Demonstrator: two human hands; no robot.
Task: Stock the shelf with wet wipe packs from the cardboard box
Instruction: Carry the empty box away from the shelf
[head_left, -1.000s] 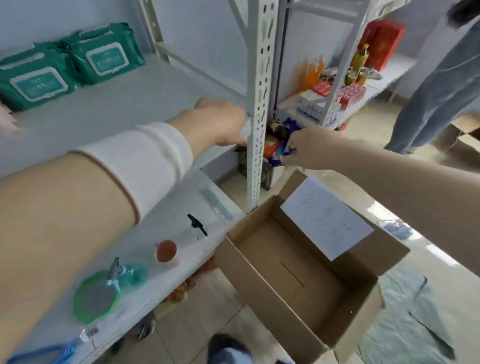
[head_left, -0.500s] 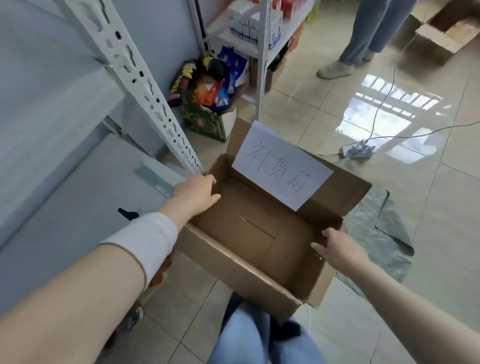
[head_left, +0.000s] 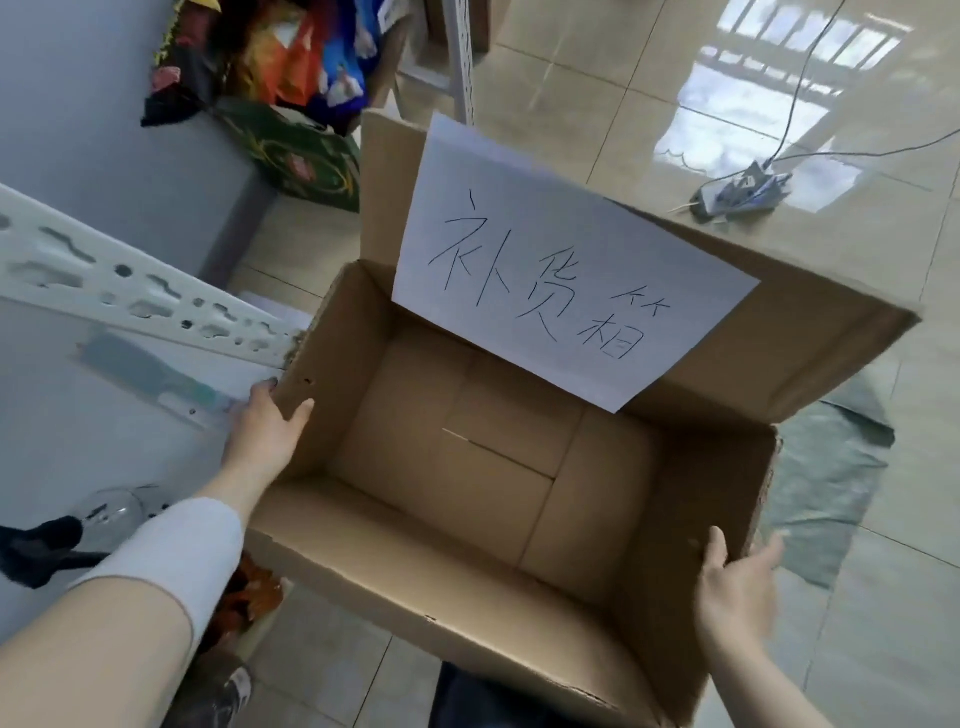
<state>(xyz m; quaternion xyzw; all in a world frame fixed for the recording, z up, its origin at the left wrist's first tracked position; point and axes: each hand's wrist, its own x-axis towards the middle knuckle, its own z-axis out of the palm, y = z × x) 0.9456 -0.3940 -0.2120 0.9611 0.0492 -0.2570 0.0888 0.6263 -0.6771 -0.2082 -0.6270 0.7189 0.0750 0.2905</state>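
An open brown cardboard box (head_left: 467, 467) fills the middle of the view, and its inside holds nothing. A white paper sheet (head_left: 561, 270) with handwritten characters is stuck on its far flap. My left hand (head_left: 267, 434) grips the box's left wall, thumb inside the rim. My right hand (head_left: 735, 587) holds the near right corner, thumb inside, fingers spread outside. No wet wipe packs are in view. The grey shelf (head_left: 78, 441) lies to the left, with its white slotted upright (head_left: 135, 291) touching the box's left corner.
A clear spray bottle (head_left: 104, 512) with a black trigger lies on the shelf. Colourful snack bags (head_left: 270, 62) sit in a green box by the wall. A power strip (head_left: 737, 189) with cables rests on the tiled floor; a grey sheet (head_left: 826, 483) lies right of the box.
My view dropped from the shelf with green packs to the box. Both hands came down from the shelf post onto the box walls, and the box now looks closer.
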